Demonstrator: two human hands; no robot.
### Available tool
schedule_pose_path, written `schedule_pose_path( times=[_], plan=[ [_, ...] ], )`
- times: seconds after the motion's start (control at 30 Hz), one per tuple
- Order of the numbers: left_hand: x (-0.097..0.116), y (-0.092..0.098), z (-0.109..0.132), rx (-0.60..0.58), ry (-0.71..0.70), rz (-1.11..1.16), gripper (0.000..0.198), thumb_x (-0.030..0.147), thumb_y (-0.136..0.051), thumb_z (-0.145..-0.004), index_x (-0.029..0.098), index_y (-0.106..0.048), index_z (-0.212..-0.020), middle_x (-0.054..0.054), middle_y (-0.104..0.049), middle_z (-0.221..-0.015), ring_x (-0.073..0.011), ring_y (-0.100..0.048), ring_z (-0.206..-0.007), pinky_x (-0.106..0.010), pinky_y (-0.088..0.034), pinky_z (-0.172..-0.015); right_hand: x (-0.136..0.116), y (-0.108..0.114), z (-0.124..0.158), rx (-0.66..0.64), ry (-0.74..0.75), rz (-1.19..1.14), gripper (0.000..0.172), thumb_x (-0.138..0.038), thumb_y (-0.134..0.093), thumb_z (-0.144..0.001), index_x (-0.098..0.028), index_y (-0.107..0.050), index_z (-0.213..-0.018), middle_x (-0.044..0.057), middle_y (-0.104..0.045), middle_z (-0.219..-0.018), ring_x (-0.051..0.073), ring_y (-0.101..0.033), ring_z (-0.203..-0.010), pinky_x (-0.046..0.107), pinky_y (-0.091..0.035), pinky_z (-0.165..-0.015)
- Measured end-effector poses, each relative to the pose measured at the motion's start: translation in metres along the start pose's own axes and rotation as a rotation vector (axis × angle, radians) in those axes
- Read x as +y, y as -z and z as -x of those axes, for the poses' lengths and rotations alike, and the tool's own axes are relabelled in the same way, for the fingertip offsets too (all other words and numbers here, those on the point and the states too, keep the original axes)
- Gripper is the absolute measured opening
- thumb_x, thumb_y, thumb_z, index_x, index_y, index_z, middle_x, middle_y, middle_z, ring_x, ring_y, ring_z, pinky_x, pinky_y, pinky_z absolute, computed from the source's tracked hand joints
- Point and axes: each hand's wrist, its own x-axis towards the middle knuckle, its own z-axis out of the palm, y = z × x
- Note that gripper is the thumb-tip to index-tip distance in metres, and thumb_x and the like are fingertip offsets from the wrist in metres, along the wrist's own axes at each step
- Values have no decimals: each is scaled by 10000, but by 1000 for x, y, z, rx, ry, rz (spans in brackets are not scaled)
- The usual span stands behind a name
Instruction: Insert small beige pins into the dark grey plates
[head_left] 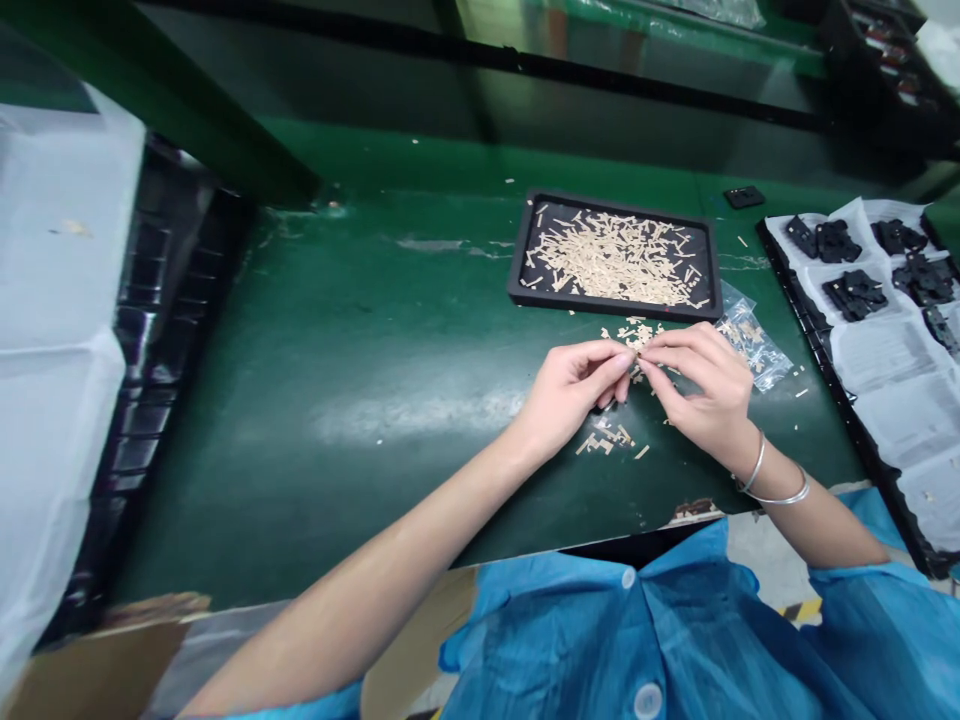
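My left hand [577, 388] and my right hand [701, 388] meet fingertip to fingertip above the green table [360, 330]. Each is closed in a pinch, and whatever lies between the fingertips is too small to name. Small pale pieces [636, 333] are scattered behind and under the fingers. Another loose group of pale strips [606, 438] lies in front of my left hand. Just beyond both hands, a black tray [615, 304] holds a heap of thin pale strips [611, 255]. A clear plastic bag [754, 340] with some pale pieces lies beside my right hand.
At the right, a black compartment tray [847, 400] with white liners holds black parts [855, 293]. One black part [744, 197] lies on the table at the back right. Another lined tray [142, 400] stands along the left, near a green post [187, 110].
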Motion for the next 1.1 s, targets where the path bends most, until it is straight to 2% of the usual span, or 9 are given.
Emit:
schedule_pose_path(
  times=[0.17,0.23,0.37,0.53,0.7,0.9,0.97,1.0,1.1],
  plan=[
    [2,-2,1,15,-39,-138,243,305,-545,-881,157,-609,-698,22,-518,-585,-91,-425,-543,-233,-344,-543,0,0,-2,-21,-76,-48,105,-129,-616,-849,-200,-656,-782,41,-722,-758,177,-670,-735,344,-544,-682],
    [2,-2,1,16,-46,-161,272,306,-542,-882,155,-592,-662,17,-518,-584,-92,-428,-549,-236,-346,-553,-1,1,-3,-44,-139,-94,77,-139,-615,-840,-189,-662,-807,43,-724,-764,168,-659,-710,325,-536,-642],
    [2,-1,2,7,-39,-107,251,335,-550,-873,159,-629,-712,18,-530,-577,-89,-414,-515,-234,-332,-514,-4,4,-4,-83,-286,-170,203,-106,-573,-810,-191,-682,-959,34,-730,-825,141,-628,-665,279,-507,-560],
    [2,-1,2,6,-38,-60,237,356,-549,-874,161,-622,-761,20,-540,-575,-87,-421,-506,-226,-336,-499,-4,6,-5,-98,-401,-245,192,-118,-568,-800,-190,-702,-917,28,-740,-835,142,-658,-706,270,-524,-576],
    [2,-2,1,-23,-12,-19,191,365,-553,-874,178,-543,-837,36,-547,-608,-87,-446,-518,-217,-345,-498,-1,4,-7,-131,-573,-453,161,-161,-631,-775,-179,-714,-912,16,-735,-827,112,-643,-670,223,-507,-532],
    [2,-1,2,-61,-44,-39,247,344,-550,-881,169,-539,-707,27,-514,-568,-77,-412,-502,-218,-318,-480,8,4,-6,-229,-723,-710,215,-291,-712,-745,-166,-698,-920,28,-711,-799,126,-640,-694,208,-479,-497],
    [2,-1,2,-27,-30,-2,240,350,-572,-868,170,-547,-711,28,-521,-552,-74,-405,-481,-216,-318,-466,9,4,-5,-204,-694,-697,224,-339,-675,-806,-168,-681,-949,39,-712,-838,135,-648,-708,223,-483,-501],
    [2,-2,1,-5,-17,17,237,356,-582,-862,170,-554,-717,27,-529,-547,-73,-407,-473,-214,-319,-458,8,5,-5,-167,-642,-620,194,-338,-655,-833,-175,-675,-936,40,-711,-848,140,-651,-715,236,-488,-510],
    [2,-2,1,59,16,54,224,364,-608,-845,166,-591,-743,21,-555,-542,-71,-417,-458,-211,-325,-442,4,5,-4,-28,-331,-229,37,-240,-665,-842,-211,-666,-818,28,-698,-792,164,-647,-735,295,-520,-586]
  ],
)
